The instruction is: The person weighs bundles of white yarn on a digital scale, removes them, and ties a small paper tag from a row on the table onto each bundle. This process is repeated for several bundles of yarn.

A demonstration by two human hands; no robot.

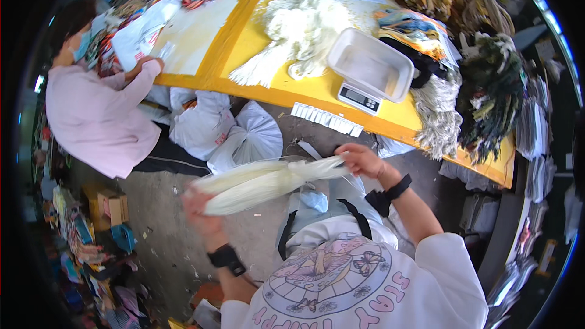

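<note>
A hank of off-white yarn is stretched between my two hands in front of my lap, well below the table edge. My left hand, smeared by motion, is at the wide, fanned-out end of the hank. At the narrow end, my right hand pinches the strands between thumb and fingers. Loose fine strands trail along the hank. A larger heap of white yarn lies on the yellow table ahead.
A digital scale carrying a white plastic tray stands near the table edge. Grey yarn and dark green yarn hang at the right. A co-worker in a pink top works at the left, beside stuffed white bags. A cardboard box sits lower left.
</note>
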